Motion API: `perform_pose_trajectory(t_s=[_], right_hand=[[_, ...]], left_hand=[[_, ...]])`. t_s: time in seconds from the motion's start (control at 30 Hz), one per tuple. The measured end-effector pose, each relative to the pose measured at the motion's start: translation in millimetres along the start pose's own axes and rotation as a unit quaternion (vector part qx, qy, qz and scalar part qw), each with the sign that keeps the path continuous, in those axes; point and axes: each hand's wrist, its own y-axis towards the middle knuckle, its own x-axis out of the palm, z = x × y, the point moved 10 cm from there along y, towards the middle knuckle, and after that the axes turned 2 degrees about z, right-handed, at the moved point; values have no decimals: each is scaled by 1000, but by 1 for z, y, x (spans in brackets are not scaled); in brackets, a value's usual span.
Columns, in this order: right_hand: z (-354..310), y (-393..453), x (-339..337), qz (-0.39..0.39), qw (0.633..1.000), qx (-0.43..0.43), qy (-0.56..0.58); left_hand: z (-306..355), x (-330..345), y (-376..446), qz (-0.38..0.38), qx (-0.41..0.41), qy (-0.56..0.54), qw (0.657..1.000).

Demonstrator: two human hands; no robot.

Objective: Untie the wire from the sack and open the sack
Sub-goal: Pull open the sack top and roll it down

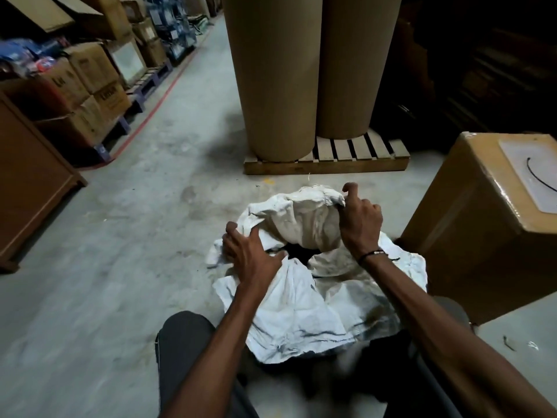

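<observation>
Crumpled matt woven sack (304,309), glossy taped cardboard box (470,224)

Two tall brown paper rolls (297,67) are standing side by side on a wooden pallet (355,159) at twelve o'clock. Stacked cardboard boxes (90,76) are lining the grey concrete floor (114,242) at ten o'clock, just beside a red floor line (159,98). A large glossy carton (470,224) is sitting at three o'clock, bearing a white label (533,173).

one sack (304,303), two hands (253,251), two brown rolls (271,73), one wire (539,178).
</observation>
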Motion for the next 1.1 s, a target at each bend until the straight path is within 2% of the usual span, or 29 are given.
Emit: perform_pose_trajectory(t_s=[0.1, 0.2, 0.3, 0.4, 0.43, 0.53, 0.67, 0.77, 0.87, 0.97, 1.03, 1.1], right_hand=[[6, -9, 23, -47, 992, 77, 90], [13, -9, 51, -144, 957, 127, 216], [31, -10, 78, -262, 884, 212, 323], [53, -14, 90, -277, 787, 344, 431], [62, -12, 92, -273, 776, 368, 433], [93, -11, 92, -306, 775, 421, 359], [118, -27, 103, -354, 767, 440, 304], [113, -35, 112, -338, 766, 439, 326], [108, -32, 104, -256, 786, 406, 388], [97, -32, 84, -199, 826, 346, 399], [84, -31, 67, -189, 848, 289, 402], [67, -33, 43, -166, 885, 206, 383]], left_hand=[[12, 17, 15, -84, -1, -133, 987], [16, 29, 34, -172, 27, -245, 954], [2, 30, 50, -228, 0, -384, 895], [-24, 32, 60, -257, -98, -452, 849], [-38, 34, 63, -251, -150, -471, 832], [-73, 39, 66, -217, -268, -507, 790], [-80, 53, 57, -271, -304, -529, 745], [-88, 59, 58, -255, -297, -514, 764], [-87, 48, 53, -191, -260, -450, 833], [-79, 23, 50, -92, -125, -373, 915], [-69, 14, 44, -41, -48, -300, 952], [-62, 4, 35, 24, -14, -225, 974]])
